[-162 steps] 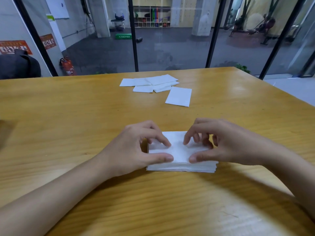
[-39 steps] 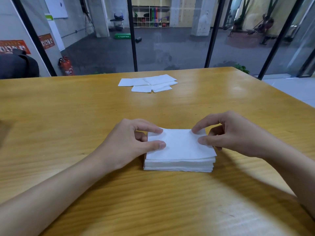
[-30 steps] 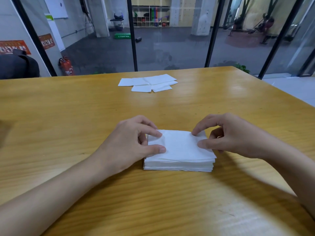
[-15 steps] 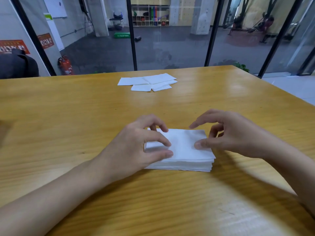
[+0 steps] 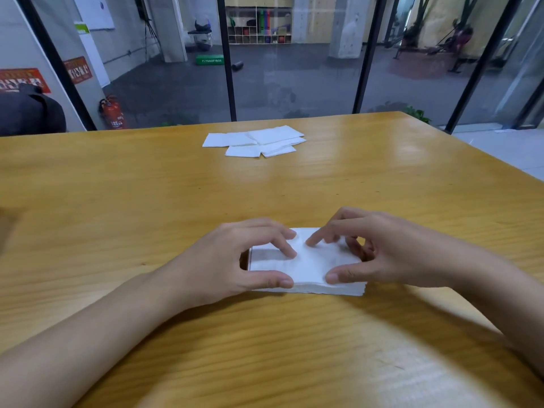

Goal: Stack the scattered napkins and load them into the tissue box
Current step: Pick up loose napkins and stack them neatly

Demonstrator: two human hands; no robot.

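White, squared-up napkin stack [image 5: 312,267] is gripped near the front edge of the table [image 5: 117,201]: left hand [image 5: 232,260] and right hand [image 5: 391,251] are curled over it, thumbs pressed to its near side, fingertips on top. Some flat loose napkins [image 5: 256,141] are seen overlapping toward the table's far edge, and its glossy yellow wood is backed by dark-framed glass panels [image 5: 294,83] beyond it

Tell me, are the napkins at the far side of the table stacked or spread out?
Spread out: the far napkins lie flat, overlapping loosely with edges askew on the table, not squared up.
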